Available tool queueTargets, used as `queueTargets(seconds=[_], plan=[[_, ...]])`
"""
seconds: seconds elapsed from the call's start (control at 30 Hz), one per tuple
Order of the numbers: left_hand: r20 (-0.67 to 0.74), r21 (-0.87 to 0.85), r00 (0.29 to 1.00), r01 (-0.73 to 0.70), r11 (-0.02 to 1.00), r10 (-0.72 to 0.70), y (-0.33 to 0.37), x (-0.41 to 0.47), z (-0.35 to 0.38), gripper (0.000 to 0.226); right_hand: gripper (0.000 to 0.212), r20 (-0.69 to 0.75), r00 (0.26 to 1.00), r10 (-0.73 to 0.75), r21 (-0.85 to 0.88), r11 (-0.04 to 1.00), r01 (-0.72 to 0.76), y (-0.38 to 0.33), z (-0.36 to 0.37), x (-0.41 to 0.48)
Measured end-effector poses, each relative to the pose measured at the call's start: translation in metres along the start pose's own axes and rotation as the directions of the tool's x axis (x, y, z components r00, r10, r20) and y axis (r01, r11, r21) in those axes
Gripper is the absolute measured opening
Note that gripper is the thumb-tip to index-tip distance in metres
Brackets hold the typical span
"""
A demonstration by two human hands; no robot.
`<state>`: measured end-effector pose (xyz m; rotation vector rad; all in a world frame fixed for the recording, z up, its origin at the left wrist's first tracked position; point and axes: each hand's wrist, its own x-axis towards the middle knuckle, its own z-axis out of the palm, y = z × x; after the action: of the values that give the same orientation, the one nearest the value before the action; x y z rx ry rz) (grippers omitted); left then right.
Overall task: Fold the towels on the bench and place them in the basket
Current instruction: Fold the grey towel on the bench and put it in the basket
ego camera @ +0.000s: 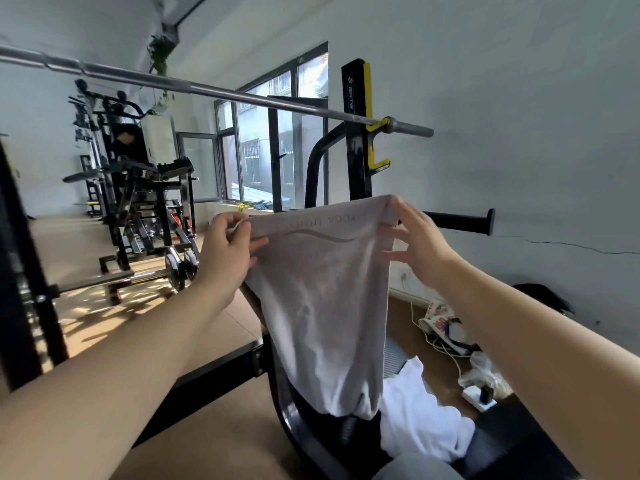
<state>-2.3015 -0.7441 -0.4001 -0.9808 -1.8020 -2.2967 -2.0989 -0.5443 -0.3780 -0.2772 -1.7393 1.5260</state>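
Observation:
A grey towel (322, 296) with a wavy line and mirrored lettering near its top edge hangs in the air in front of me. My left hand (228, 247) pinches its upper left corner. My right hand (415, 240) grips the upper right corner with the other fingers spread. The towel's lower end droops onto the black bench (311, 431). A crumpled white towel (419, 417) lies on the bench, just right of the hanging one. No basket is in view.
A steel barbell (214, 90) rests across a black and yellow rack (360, 133) above the bench. Gym machines (138, 202) stand at the left, windows (277, 147) behind. Cables, a power strip (479, 398) and a bag (446, 323) lie on the floor at the right.

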Motion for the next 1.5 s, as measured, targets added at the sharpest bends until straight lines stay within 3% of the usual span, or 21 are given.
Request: queueTargets(seconds=[0.1,0.27,0.47,0.67,1.0,1.33,1.5], plan=[[-0.018,-0.035,0.999,-0.030,0.999,0.029,0.016,0.005,0.001,0.014,0.035,-0.010,1.000,-0.002,0.078,0.997,0.003,-0.019,0.000,0.003],[-0.051,-0.063,0.997,-0.067,0.996,0.063,0.039,0.019,0.002,0.014,0.065,-0.013,1.000,-0.015,0.086,0.996,0.016,-0.042,0.000,0.016],[-0.072,-0.070,0.992,-0.107,0.992,0.102,0.060,0.046,0.008,0.011,0.056,-0.034,0.998,-0.058,0.127,0.990,0.062,-0.064,0.005,0.047],[-0.071,0.001,0.995,-0.069,0.998,0.069,0.043,0.074,0.010,0.012,0.069,-0.038,0.999,-0.021,0.069,0.997,0.024,-0.040,0.009,0.087],[-0.058,0.089,0.998,0.006,0.996,-0.001,-0.007,0.088,0.006,0.007,0.056,-0.039,0.999,-0.005,-0.026,1.000,0.004,0.007,0.017,0.120],[-0.061,0.070,0.994,-0.088,0.994,0.093,0.050,0.074,0.014,0.007,0.044,-0.056,0.994,-0.097,-0.008,0.995,0.097,-0.046,0.008,0.098],[-0.080,0.066,0.981,-0.172,0.983,0.177,0.091,0.061,0.021,0.010,0.049,-0.089,0.984,-0.154,0.019,0.988,0.156,-0.078,-0.001,0.083]])
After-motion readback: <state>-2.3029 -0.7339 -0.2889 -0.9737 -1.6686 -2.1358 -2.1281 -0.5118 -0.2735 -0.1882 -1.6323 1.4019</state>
